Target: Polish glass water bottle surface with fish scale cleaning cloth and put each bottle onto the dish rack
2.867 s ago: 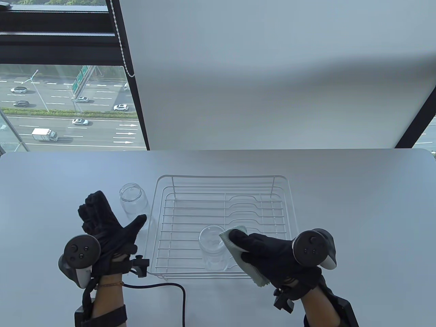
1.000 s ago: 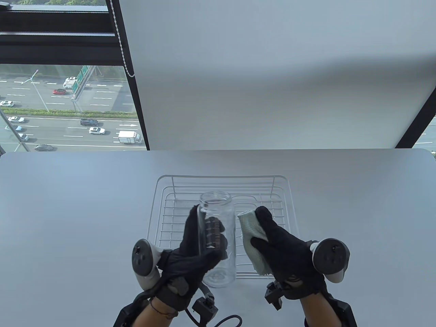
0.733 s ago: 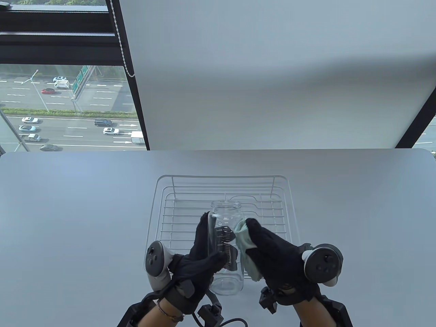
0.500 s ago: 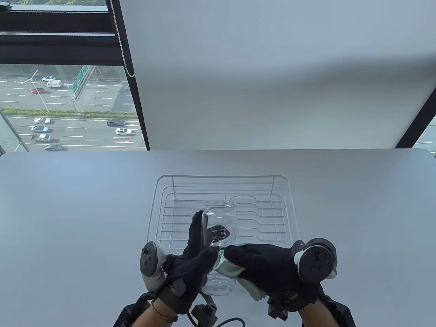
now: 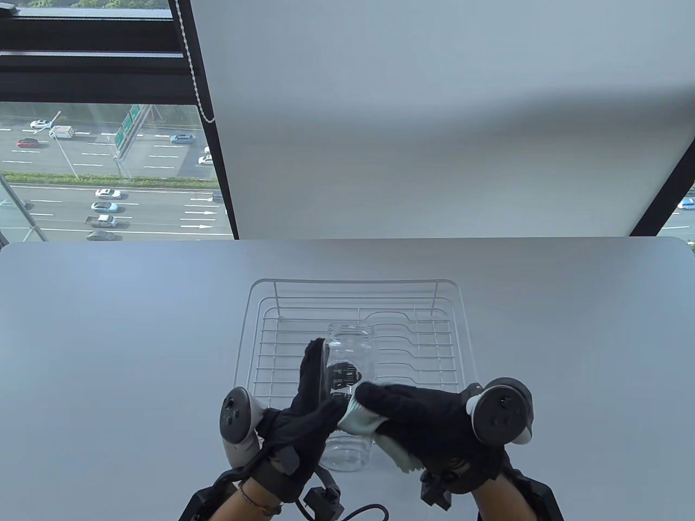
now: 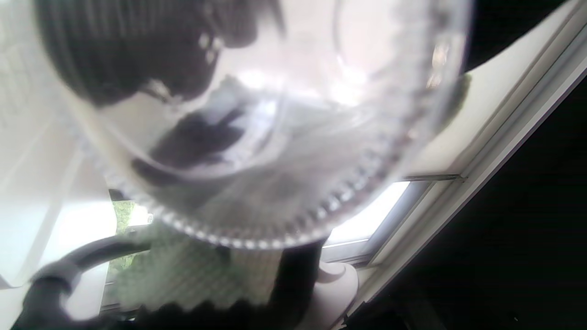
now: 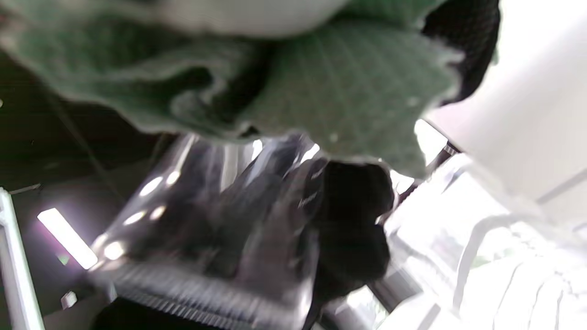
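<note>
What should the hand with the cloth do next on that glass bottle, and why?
Probably slide the cloth further along the glass bottle. The left hand grips the bottle above the dish rack, the right hand presses the cloth on its lower half, and the upper part is uncovered.

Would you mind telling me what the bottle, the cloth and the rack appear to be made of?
Glass water bottle: clear, glossy glass by the look, since the rack and glove show through it. Cleaning cloth: soft pale-green textile, probably microfibre, with a fine scale-like weave in the right wrist view. Dish rack: thin wire, seemingly white-coated metal.
</note>
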A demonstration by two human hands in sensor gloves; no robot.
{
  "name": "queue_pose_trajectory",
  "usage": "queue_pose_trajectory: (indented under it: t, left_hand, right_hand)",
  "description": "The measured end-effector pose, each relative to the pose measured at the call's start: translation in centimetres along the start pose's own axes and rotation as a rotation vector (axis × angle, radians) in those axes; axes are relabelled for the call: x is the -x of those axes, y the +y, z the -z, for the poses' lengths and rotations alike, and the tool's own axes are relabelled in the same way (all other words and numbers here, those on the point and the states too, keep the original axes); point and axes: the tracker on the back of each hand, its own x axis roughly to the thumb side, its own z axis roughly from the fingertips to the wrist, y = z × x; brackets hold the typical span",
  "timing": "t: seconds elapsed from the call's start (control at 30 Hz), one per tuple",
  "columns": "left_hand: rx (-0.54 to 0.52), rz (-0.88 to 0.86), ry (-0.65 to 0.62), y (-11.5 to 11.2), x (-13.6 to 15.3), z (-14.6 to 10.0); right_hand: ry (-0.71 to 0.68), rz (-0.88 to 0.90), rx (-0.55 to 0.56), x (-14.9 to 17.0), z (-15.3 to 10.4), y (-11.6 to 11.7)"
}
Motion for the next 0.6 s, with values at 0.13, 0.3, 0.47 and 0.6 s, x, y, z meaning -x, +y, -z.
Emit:
queue_pose_trajectory:
  t: [0.13,0.3,0.47,0.6]
  left_hand:
    - [-0.052,-0.044,-0.019,0.4,0.0,0.0]
    - [-0.047,-0.023,-0.031,0.4,-0.4,-0.2]
    - [-0.004,-0.024,-0.017,-0.6,-0.3,-0.3]
    - [-0.067,-0.054,-0.035,0.3,-0.4,-0.2]
  right_hand:
    - [-0.072,0.096,-0.349,-0.4,0.7,0.7]
    - [-0.054,0.151,-0.419,-0.2,0.9,0.8]
    - [-0.016,0.055,-0.041,-0.1,0.1,-0.1]
    - [-0.03,0.187,-0.559,-0.4,0.7,1.3]
